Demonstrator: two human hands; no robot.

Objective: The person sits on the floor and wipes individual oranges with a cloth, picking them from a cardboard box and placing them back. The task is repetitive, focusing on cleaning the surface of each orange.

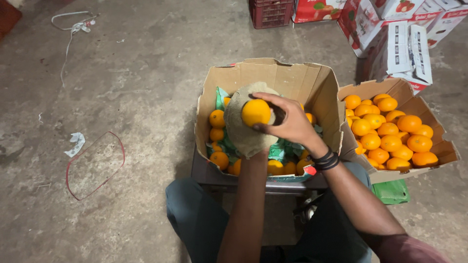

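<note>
The right hand [292,122] holds its grip clamped on an orange [255,112], pressed against a coarse cloth [241,131]. The left hand, wrapped under that cloth, is closed beneath the fruit. Both sit directly above the open cardboard box [312,87] of oranges.

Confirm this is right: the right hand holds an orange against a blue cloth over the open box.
Not quite: in the head view the cloth is tan, burlap-like, not blue. The right hand does hold the orange against it, above the open box.
</note>
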